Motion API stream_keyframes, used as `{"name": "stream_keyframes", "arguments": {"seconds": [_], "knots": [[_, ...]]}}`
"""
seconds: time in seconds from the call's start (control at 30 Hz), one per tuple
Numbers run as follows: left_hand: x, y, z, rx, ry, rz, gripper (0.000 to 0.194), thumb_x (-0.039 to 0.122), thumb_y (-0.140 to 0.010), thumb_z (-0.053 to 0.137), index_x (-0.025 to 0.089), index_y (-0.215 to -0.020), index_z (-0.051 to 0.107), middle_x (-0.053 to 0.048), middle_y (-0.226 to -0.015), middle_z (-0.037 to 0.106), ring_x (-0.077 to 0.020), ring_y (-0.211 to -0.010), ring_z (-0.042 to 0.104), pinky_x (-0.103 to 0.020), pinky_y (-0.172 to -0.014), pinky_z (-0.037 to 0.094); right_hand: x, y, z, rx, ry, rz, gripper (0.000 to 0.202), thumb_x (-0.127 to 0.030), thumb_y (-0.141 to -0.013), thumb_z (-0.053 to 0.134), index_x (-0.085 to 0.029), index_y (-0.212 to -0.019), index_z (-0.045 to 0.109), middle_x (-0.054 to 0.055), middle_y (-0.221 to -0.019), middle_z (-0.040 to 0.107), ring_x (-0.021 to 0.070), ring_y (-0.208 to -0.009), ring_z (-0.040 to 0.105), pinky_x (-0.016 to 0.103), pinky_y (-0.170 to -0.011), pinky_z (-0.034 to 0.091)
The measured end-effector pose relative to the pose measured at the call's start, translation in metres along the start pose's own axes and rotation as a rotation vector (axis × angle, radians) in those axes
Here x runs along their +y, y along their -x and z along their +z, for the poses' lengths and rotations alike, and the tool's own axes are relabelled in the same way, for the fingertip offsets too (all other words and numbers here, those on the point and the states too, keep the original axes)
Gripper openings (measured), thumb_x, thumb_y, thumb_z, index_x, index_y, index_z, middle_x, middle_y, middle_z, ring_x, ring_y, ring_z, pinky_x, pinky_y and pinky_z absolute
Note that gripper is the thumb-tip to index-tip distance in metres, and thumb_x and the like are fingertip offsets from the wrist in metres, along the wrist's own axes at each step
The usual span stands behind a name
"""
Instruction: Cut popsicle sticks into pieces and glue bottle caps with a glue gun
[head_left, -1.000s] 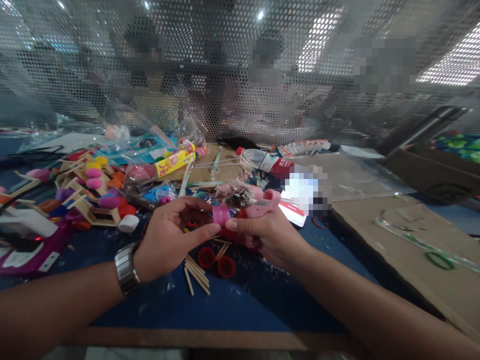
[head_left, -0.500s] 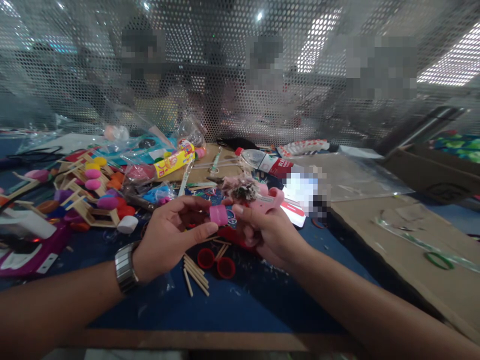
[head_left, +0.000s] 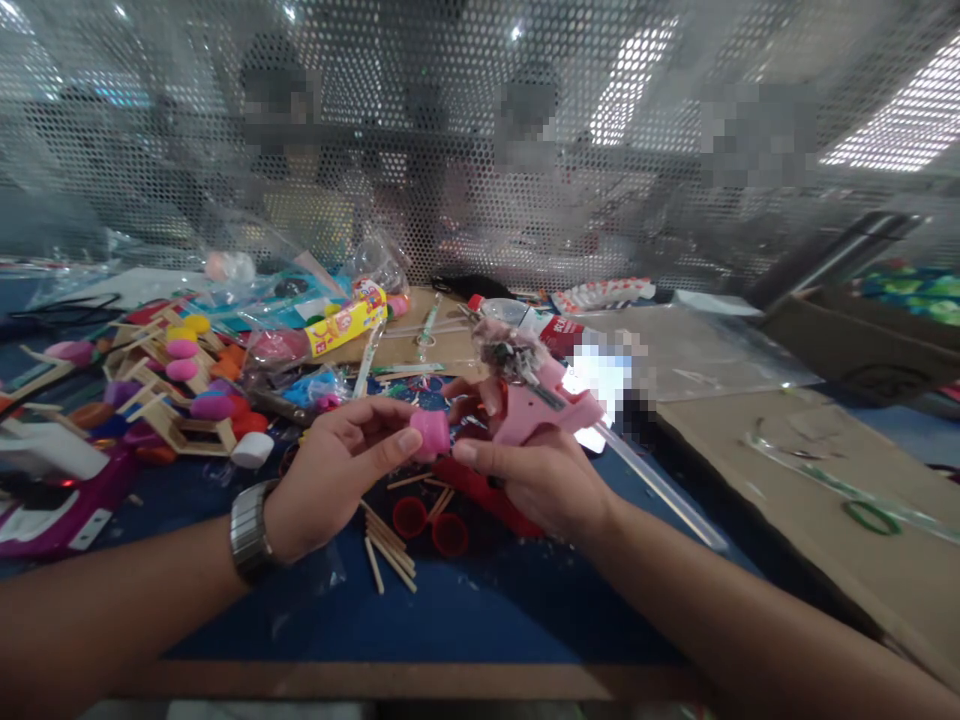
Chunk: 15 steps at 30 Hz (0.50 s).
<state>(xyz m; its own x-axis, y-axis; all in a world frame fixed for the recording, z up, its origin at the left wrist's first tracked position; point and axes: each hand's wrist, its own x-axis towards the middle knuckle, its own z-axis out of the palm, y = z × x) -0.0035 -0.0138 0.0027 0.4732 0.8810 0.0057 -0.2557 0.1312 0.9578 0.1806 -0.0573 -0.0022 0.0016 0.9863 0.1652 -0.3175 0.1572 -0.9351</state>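
Note:
Between thumb and fingers, my left hand [head_left: 330, 470] pinches a small pink cup [head_left: 430, 435] over the middle of the table. My right hand [head_left: 547, 470] is wrapped round a pink glue gun [head_left: 544, 405], its thumb tip close to the cup's right side. Fluffy, dirty residue covers the gun's front, and a clear glue stick [head_left: 664, 487] sticks out of its back toward the lower right. Below the hands lie two red cups [head_left: 449, 535] and several thin wooden sticks [head_left: 390, 545].
Coloured caps and small wooden frames [head_left: 196, 425] crowd the left, beside a purple-and-white device [head_left: 60, 500]. A yellow packet [head_left: 347, 323] and a red-labelled bottle [head_left: 555, 330] lie farther back. Cardboard [head_left: 810, 470] with a green ring [head_left: 871, 517] covers the right.
The glue gun has been raised and turned in my right hand, so its body and glue stick now show. The pink cup has shifted slightly left and tilted.

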Motion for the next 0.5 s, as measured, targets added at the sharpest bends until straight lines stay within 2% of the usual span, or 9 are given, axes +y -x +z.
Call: {"name": "stream_keyframes", "arguments": {"seconds": [0.13,0.23,0.33,0.43,0.5], "knots": [[-0.0008,0.0003,0.0002,-0.023,-0.004,-0.022,0.032,0.034,-0.065,0.091,0.016,-0.086,0.076,-0.002,-0.082,0.076,-0.0114,-0.073,0.068,-0.019,-0.067,0.056,-0.0019,0.0018,-0.0002,-0.146,0.226,-0.034,0.039,-0.029,-0.068,0.085,-0.026,-0.089,0.052,0.004,-0.116,0.061,0.0209,-0.095,0.066,0.033,-0.07,0.056],[-0.0015,-0.0001,-0.0001,-0.009,-0.01,-0.031,0.033,0.036,-0.064,0.092,0.015,-0.084,0.075,-0.001,-0.078,0.074,-0.0106,-0.07,0.067,-0.018,-0.065,0.055,-0.0012,0.003,0.001,-0.15,0.266,-0.07,0.034,-0.025,-0.074,0.08,-0.026,-0.089,0.049,0.003,-0.113,0.061,0.019,-0.095,0.065,0.031,-0.068,0.056],[-0.0016,0.0002,-0.0002,-0.014,-0.012,-0.026,0.032,0.035,-0.065,0.091,0.015,-0.083,0.074,-0.001,-0.076,0.074,-0.0092,-0.067,0.066,-0.016,-0.062,0.054,-0.0001,0.0034,0.0023,-0.17,0.246,-0.113,0.035,-0.019,-0.077,0.076,-0.026,-0.082,0.043,0.0,-0.101,0.062,0.0165,-0.093,0.064,0.03,-0.071,0.056],[-0.0019,0.002,-0.0006,-0.052,-0.054,0.035,0.031,0.031,-0.071,0.088,0.016,-0.092,0.073,-0.003,-0.083,0.075,-0.0117,-0.074,0.069,-0.018,-0.067,0.057,-0.0013,0.0032,0.0031,-0.173,0.22,-0.135,0.04,-0.019,-0.076,0.078,-0.026,-0.079,0.039,-0.002,-0.096,0.061,0.0162,-0.091,0.063,0.03,-0.071,0.054],[-0.0025,0.0036,-0.0012,-0.087,-0.092,0.108,0.036,0.025,-0.07,0.088,0.017,-0.101,0.071,-0.005,-0.09,0.076,-0.0153,-0.08,0.072,-0.022,-0.07,0.059,-0.0035,0.0033,0.0038,-0.141,0.221,-0.131,0.042,-0.023,-0.075,0.081,-0.026,-0.077,0.039,-0.002,-0.096,0.061,0.0172,-0.091,0.062,0.032,-0.073,0.054]]}}
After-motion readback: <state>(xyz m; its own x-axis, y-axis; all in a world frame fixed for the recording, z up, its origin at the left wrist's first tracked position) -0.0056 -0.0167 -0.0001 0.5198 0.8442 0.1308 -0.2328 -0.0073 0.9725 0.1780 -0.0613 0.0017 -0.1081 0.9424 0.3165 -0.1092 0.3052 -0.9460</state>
